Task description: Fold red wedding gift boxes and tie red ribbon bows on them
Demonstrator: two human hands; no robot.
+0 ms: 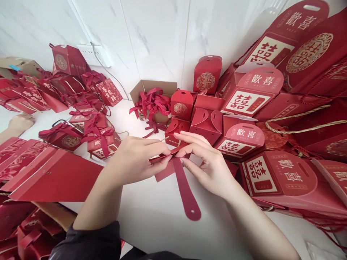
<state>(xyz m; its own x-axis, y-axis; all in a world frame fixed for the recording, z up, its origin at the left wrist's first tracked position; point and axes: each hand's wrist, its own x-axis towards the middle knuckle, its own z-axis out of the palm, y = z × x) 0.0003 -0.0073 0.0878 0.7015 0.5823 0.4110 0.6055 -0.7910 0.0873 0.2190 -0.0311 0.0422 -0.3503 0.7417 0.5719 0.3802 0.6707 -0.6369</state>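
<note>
Between both hands, at the middle of the white table, is a partly folded red cardboard gift box. Its long strap, with a round end and a small hole, hangs toward me. My left hand pinches the card's left edge between thumb and fingers. On the other side, my right hand has its thumb and bent index finger closed on the card near the strap's base, its other fingers stretched out. Fingers partly hide the folds. Just beyond stands a small red box with gold print.
Several red boxes crowd the right, with larger bags behind. An open carton holds red ribbons. Ribbon-tied boxes and flat red sheets lie left. Another person's hand rests at far left.
</note>
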